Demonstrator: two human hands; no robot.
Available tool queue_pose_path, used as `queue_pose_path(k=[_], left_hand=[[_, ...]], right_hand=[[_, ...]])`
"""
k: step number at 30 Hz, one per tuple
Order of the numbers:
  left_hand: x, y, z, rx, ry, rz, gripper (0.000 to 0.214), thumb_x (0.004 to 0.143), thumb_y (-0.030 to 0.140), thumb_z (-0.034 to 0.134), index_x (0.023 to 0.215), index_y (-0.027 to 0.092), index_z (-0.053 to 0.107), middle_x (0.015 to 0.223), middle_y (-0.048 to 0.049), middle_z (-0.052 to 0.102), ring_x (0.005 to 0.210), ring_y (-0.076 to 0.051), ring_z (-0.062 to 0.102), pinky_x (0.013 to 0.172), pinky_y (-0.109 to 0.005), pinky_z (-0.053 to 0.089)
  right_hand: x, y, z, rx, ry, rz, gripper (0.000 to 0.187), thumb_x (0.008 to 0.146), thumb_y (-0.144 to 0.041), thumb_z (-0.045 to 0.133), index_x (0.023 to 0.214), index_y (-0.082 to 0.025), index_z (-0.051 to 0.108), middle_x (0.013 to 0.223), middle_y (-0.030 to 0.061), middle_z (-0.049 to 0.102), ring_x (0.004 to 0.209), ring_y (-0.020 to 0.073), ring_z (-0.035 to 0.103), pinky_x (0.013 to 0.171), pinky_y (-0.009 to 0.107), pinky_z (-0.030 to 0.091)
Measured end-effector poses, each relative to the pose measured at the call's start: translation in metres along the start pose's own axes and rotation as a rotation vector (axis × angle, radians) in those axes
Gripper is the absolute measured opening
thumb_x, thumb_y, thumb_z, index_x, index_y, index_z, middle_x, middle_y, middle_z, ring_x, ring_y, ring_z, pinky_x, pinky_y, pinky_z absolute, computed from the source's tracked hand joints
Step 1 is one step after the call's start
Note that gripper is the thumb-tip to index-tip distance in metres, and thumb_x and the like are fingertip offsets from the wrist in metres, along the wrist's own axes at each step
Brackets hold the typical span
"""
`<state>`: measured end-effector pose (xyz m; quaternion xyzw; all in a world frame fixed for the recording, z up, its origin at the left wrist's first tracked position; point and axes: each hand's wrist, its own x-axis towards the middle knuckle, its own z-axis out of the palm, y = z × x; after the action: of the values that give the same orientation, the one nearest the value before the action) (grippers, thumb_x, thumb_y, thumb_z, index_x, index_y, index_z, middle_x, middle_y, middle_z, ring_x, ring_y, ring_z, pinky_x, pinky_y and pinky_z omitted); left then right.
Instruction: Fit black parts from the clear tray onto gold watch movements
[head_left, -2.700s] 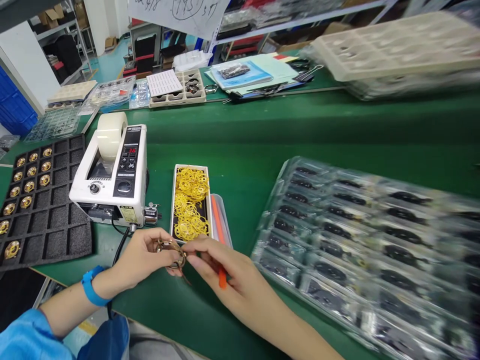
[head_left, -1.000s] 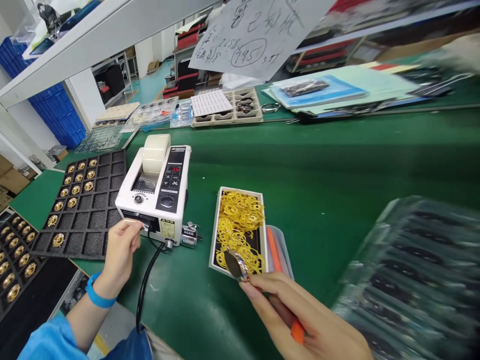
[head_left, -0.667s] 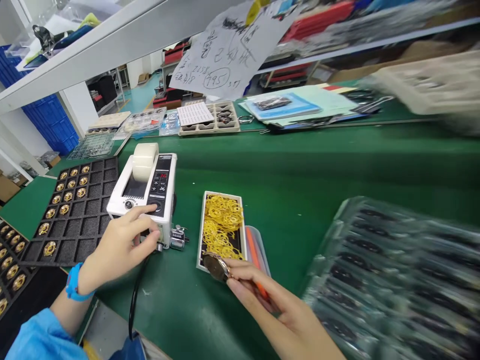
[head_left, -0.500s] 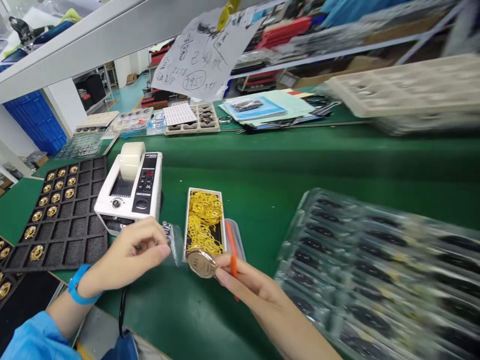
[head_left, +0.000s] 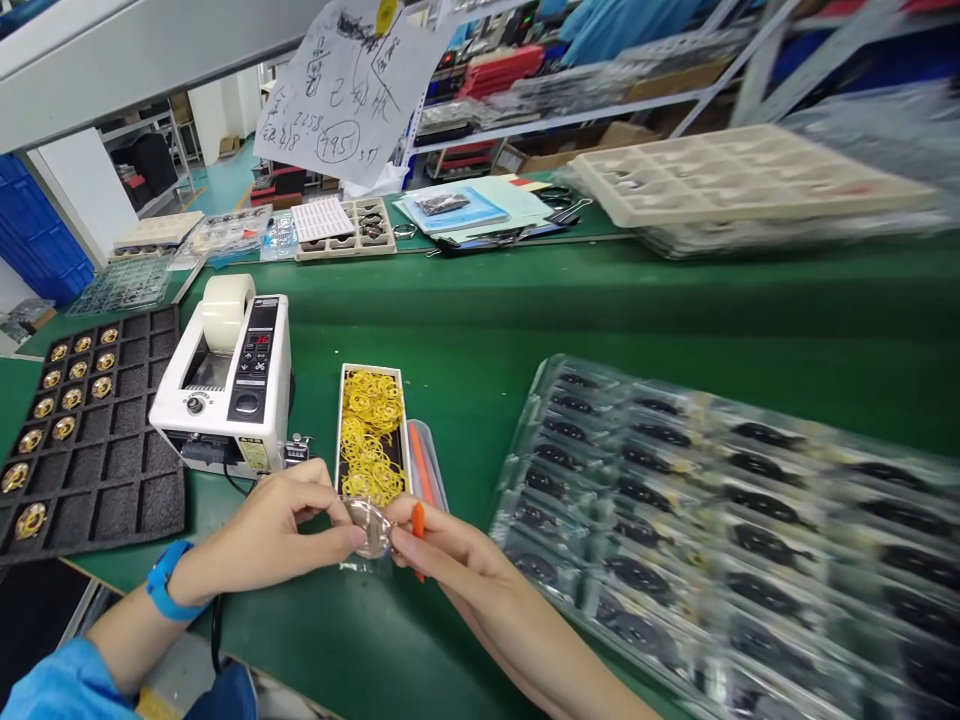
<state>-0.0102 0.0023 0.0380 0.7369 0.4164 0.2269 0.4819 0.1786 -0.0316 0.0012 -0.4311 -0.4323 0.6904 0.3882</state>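
Both hands meet just above the green bench near its front edge. My left hand (head_left: 281, 520) and my right hand (head_left: 442, 550) pinch a small round metal disc (head_left: 367, 525) between their fingertips, with a strip of clear tape hanging on it. An orange pen (head_left: 418, 520) is tucked in my right hand. Right behind the hands lies a narrow box of yellow rubber bands (head_left: 369, 432). The white tape dispenser (head_left: 225, 375) stands to the left of that box.
A black foam tray with gold round parts (head_left: 82, 430) lies at the left. A large clear blister tray of dark parts (head_left: 712, 520) fills the right. Beige compartment trays (head_left: 720, 180), papers and a hanging handwritten sheet (head_left: 337, 85) are at the back.
My left hand took a piece of clear tape from the dispenser and brought it to the disc. My right hand moved the disc left, in front of the rubber band box.
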Motion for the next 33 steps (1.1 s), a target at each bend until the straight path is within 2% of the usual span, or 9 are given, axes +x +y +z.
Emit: queue_pose_path(k=[9, 19, 25, 33], left_hand=[[-0.0008, 0.0022, 0.0012, -0.007, -0.017, -0.001, 0.019, 0.084, 0.024, 0.061, 0.067, 0.017, 0.063, 0.072, 0.0029, 0.040, 0.065, -0.011, 0.041, 0.059, -0.024, 0.031], [0.0002, 0.0018, 0.0009, 0.018, -0.014, 0.023, 0.018, 0.083, 0.020, 0.061, 0.065, 0.017, 0.061, 0.070, 0.0028, 0.041, 0.065, -0.011, 0.043, 0.061, -0.025, 0.032], [-0.0014, 0.0018, 0.0027, 0.055, 0.016, 0.032, 0.018, 0.083, 0.019, 0.060, 0.065, 0.017, 0.060, 0.071, 0.0025, 0.044, 0.067, -0.012, 0.045, 0.063, -0.025, 0.033], [-0.0002, -0.0007, 0.0030, 0.036, 0.024, 0.050, 0.016, 0.081, 0.017, 0.060, 0.065, 0.017, 0.061, 0.070, 0.0030, 0.043, 0.065, -0.011, 0.045, 0.061, -0.024, 0.033]], right_hand=[[-0.0035, -0.0006, 0.0013, -0.033, 0.044, -0.015, 0.041, 0.078, -0.060, 0.065, 0.069, -0.021, 0.058, 0.069, -0.0018, 0.045, 0.068, 0.0153, 0.040, 0.064, 0.027, 0.034], [-0.0003, 0.0054, -0.0061, -0.084, -0.008, -0.019, 0.042, 0.079, -0.062, 0.063, 0.072, -0.021, 0.058, 0.069, -0.0016, 0.046, 0.068, 0.0154, 0.042, 0.063, 0.027, 0.036], [-0.0032, 0.0021, -0.0014, -0.041, 0.031, 0.012, 0.042, 0.078, -0.062, 0.063, 0.070, -0.022, 0.055, 0.070, -0.0010, 0.046, 0.069, 0.0161, 0.042, 0.064, 0.027, 0.037], [-0.0014, 0.0037, -0.0034, -0.034, 0.010, 0.007, 0.042, 0.077, -0.061, 0.064, 0.069, -0.021, 0.054, 0.069, -0.0018, 0.043, 0.068, 0.0153, 0.039, 0.063, 0.025, 0.035]])
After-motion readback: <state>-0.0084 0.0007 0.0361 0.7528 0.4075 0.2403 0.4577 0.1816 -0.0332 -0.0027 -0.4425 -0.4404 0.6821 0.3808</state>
